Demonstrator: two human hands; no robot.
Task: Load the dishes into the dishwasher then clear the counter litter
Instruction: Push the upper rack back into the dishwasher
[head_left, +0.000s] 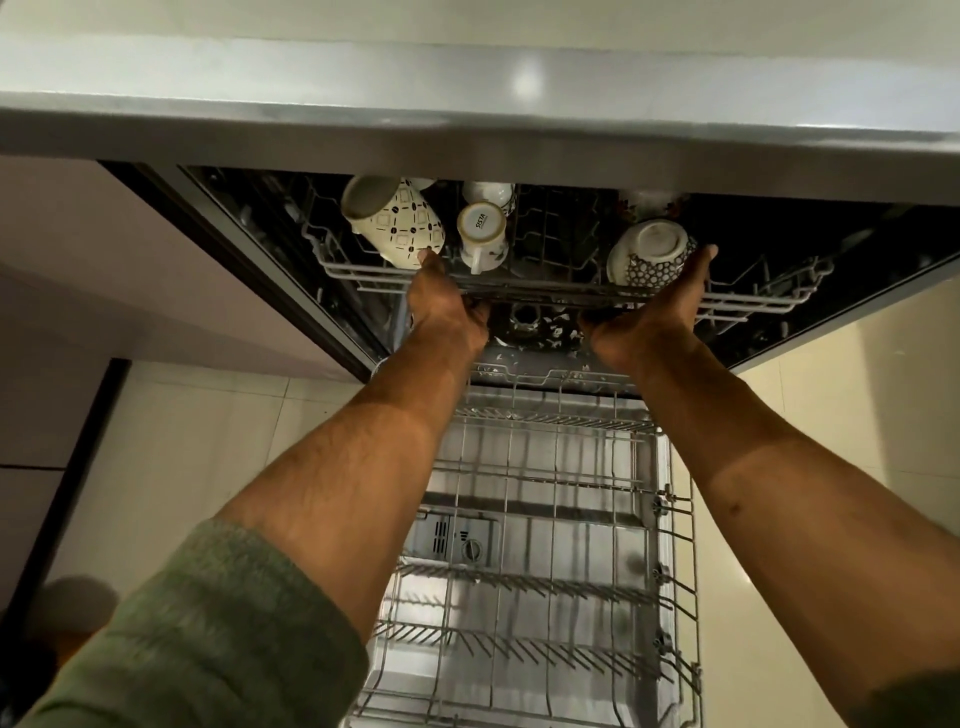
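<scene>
Both hands, left hand (449, 312) and right hand (649, 322), gripping upper rack (753, 304) front edge, patterned mugs upturned inside

floor (218, 441): pale glossy tiles | cabinet (130, 260): mauve | countertop (467, 78): grey

1. Two bare forearms reach into view from the bottom corners
2. The left sleeve (208, 639) is green, thick and soft-looking, with a ribbed, fuzzy weave
3. That sleeve is pushed up and bunched in folds, so the forearm below it is uncovered
4. The right sleeve (914, 699) shows only as a small green patch at the bottom right corner, of the same cloth
5. Fine hair covers both forearms
6. The right forearm carries a small dark mark on its inner side
7. The left hand (449, 312) and right hand (649, 322) wear no gloves, rings or watch that can be seen
</scene>
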